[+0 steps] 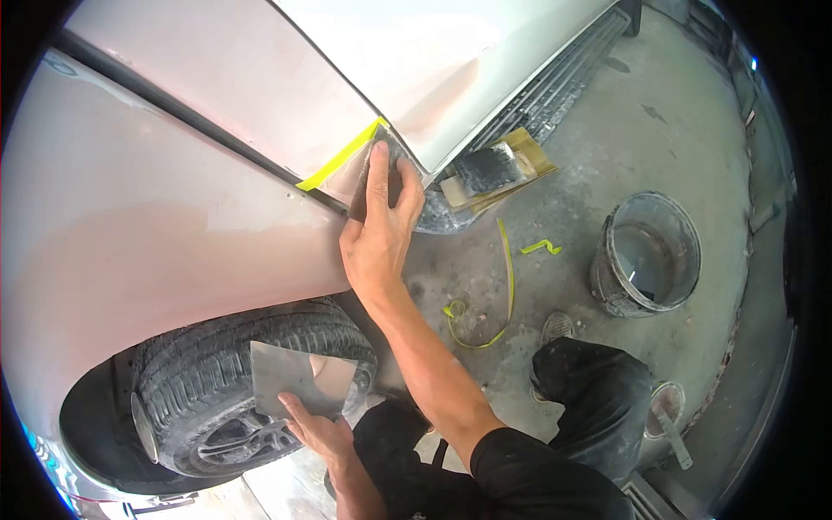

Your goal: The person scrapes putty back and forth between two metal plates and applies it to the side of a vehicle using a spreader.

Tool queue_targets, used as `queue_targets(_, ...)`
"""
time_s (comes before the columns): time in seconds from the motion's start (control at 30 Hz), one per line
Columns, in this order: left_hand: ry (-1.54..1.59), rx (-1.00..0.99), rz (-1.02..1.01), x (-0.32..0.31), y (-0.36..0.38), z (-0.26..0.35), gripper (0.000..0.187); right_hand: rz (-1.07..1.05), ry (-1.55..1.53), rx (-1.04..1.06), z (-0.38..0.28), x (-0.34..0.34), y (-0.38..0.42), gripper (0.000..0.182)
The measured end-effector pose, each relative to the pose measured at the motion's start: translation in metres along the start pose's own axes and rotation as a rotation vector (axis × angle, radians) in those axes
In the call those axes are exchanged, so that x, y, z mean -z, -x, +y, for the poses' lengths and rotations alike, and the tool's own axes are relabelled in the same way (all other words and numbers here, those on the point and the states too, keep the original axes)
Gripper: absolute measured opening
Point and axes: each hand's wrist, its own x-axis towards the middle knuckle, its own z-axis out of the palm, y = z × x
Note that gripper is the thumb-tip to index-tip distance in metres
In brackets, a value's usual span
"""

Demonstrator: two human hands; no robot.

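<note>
My right hand (380,234) reaches up to the lower corner of a car panel (260,95), its fingers pressing a thin dark spreader (358,195) against the surface. Just above the fingertips, a strip of yellow tape (341,155) runs along the patch. Lower down, my left hand (321,426) grips the bottom edge of a flat grey plate (290,380), thumb on top. A smear of pinkish filler (334,378) lies on the plate, which is in front of the tire (204,355).
At the right stands a dirty bucket (652,251) with liquid in it. A sanding block on cardboard (542,156) rests by the side step (555,87). Loose yellow tape (510,286) lies on the floor. A can (666,407) with a scraper is near my leg.
</note>
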Motion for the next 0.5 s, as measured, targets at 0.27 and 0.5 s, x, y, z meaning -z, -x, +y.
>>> queue_targets(0.27, -0.414, -0.197, -0.136, 0.027, -0.016, -0.024, 0.074, -0.055, -0.056, 0.07, 0.004, 0.021, 0.015, 0.085)
queue_targets(0.5, -0.233, -0.037, -0.149, 0.032, -0.02, -0.027, 0.084, -0.001, 0.021, 0.026, 0.005, 0.0, -0.004, 0.087)
